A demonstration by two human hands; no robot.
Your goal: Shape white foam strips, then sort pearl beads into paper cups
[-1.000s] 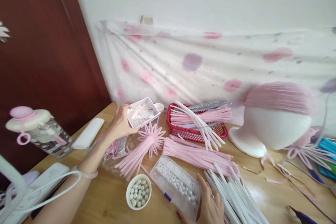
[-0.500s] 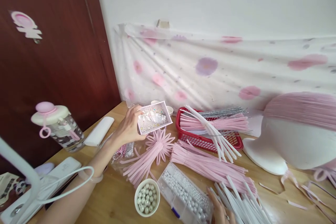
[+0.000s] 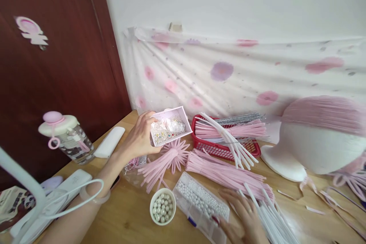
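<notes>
Wooden table (image 3: 126, 213) carries everything; at its right stands a white foam head (image 3: 314, 152) capped in pink. Left of that sits a red basket (image 3: 213, 151) of fuzzy stems, a long pink bundle (image 3: 225, 173) lying before it. Nearer is a clear case (image 3: 208, 229) of white beads; at its right edge the right hand (image 3: 244, 213) spreads its fingers, contact unclear. The left hand (image 3: 141, 133) grips a tilted pale-pink box (image 3: 174, 113) of tiny beads. Beside the case, a white bowl (image 3: 151, 206) holds pearls (image 3: 162, 209).

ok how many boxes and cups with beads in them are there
3 that I can see: the small box in the left hand, the cup on the table, and the clear case by the right hand. More may be hidden behind the small box.
</notes>
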